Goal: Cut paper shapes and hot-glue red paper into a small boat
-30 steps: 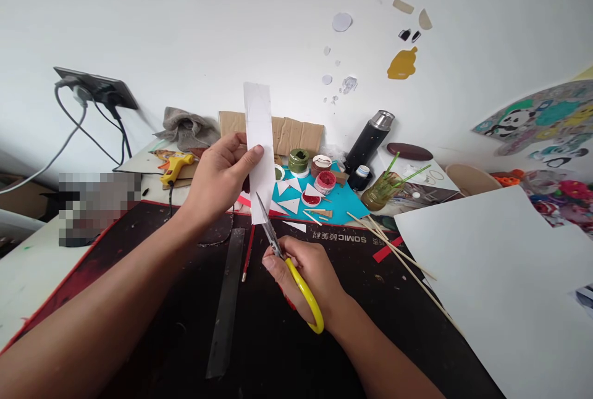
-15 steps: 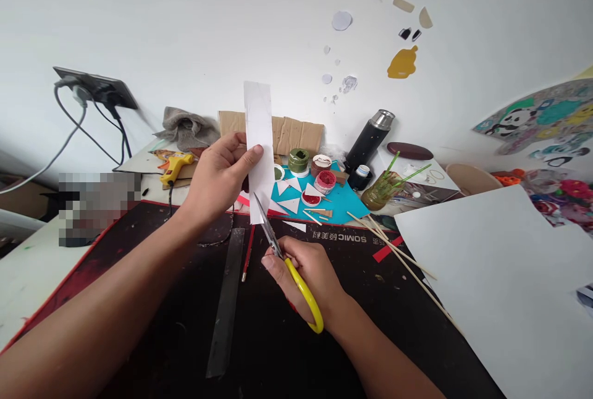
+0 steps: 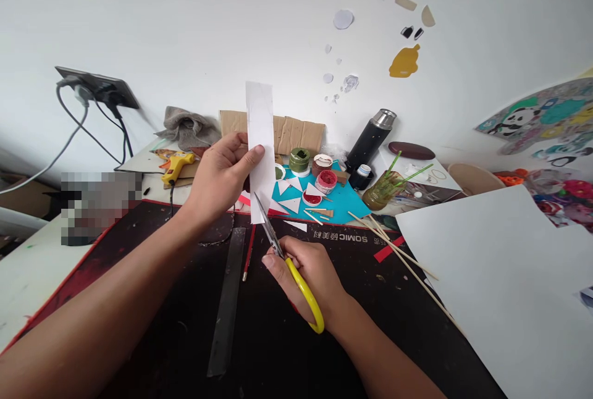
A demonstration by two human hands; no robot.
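My left hand (image 3: 221, 175) pinches a tall white paper strip (image 3: 260, 127) and holds it upright above the black desk mat (image 3: 185, 325). My right hand (image 3: 309, 277) grips yellow-handled scissors (image 3: 288, 263). Their blades point up and left into the strip's lower edge. A metal ruler (image 3: 227, 303) lies on the mat below my left wrist, with a red pencil (image 3: 249, 254) beside it.
Behind the strip lie a teal sheet with white triangles (image 3: 296, 198), paint jars (image 3: 324, 176), a black flask (image 3: 370, 136) and a yellow glue gun (image 3: 176, 164). Thin wooden sticks (image 3: 398, 251) and a large white sheet (image 3: 500, 275) lie at the right. Cables (image 3: 78, 115) hang at the left.
The scissor blades have crept slightly further up into the bottom of the strip. Both hands otherwise hold their places.
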